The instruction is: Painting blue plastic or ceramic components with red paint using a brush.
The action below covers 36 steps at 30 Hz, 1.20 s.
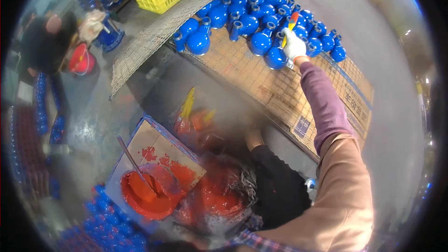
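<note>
Blue, glossy bulb-shaped parts (198, 43), crowded together on the far portion of a cardboard-and-mesh surface (224, 60), several touching, with necks at differing angles. Right hand (294, 46), white-gloved, extended over the near margin of the cluster; fingers closed around a yellow-handled brush (293, 21), orange-red end pointing upward and away. Contact between brush and parts not determinable from this angle. Left hand not in view, hence no reading of its fingers. At lower left, well apart from the cluster, an open bucket (176, 183) of red paint with a stick (132, 158) leaning in it, beside red spatters on a cardboard sheet (136, 148). For sound handling, probably best to hold the brush firmly but without squeezing, to work from above the necks rather than between them, and to keep the purple sleeve (324, 95) raised clear of the coated bulbs. Advisable also: a lightly loaded brush, against drips on the blue finish; short, controlled strokes, against knocking tightly packed neighbours; an unhurried reach, given the outstretched arm.
</note>
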### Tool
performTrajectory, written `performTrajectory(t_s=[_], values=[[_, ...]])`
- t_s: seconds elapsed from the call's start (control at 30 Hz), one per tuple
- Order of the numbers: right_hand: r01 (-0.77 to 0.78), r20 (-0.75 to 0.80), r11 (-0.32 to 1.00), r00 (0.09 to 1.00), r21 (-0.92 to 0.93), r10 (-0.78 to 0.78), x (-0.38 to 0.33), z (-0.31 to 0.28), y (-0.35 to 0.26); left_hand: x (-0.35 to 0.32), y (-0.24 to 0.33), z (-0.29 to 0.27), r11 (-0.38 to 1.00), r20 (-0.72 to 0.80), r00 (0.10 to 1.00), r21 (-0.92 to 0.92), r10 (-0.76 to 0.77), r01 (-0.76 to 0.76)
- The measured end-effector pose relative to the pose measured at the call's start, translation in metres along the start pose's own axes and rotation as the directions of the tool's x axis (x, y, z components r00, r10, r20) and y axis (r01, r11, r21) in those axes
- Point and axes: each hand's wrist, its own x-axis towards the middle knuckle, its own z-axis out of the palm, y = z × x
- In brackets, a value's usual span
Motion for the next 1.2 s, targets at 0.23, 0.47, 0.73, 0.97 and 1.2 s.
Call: performTrajectory(t_s=[0.23, 0.47, 0.73, 0.97, 1.2], values=[[-0.146, 0.158, 0.988, 0.978, 0.042, 0.138, 0.031, 0.034, 0.004, -0.003, 0.036, -0.072, 0.960, -0.015, 1.000, 0.280, 0.017, -0.012], [0.092, -0.134, 0.979, 0.989, 0.180, -0.068, -0.023, -0.026, -0.008, -0.015, 0.049, -0.104, 0.915, -0.024, 1.000, 0.402, 0.000, 0.009], [0.230, -0.023, 0.851, 0.968, 0.472, -0.249, -0.085, -0.138, -0.072, -0.068, 0.067, -0.182, 0.864, -0.082, 0.996, 0.500, -0.018, 0.056], [-0.019, 0.026, 0.027, 0.947, 0.999, -0.319, -0.126, -0.281, -0.189, -0.139, 0.295, -0.190, 0.992, -0.123, 0.992, -0.125, -0.016, 0.000], [0.389, -0.299, 0.023, 0.744, 0.921, -0.597, -0.167, -0.393, -0.299, -0.232, 0.447, -0.091, 0.811, 0.576, 0.675, -0.583, 0.461, -0.057]])
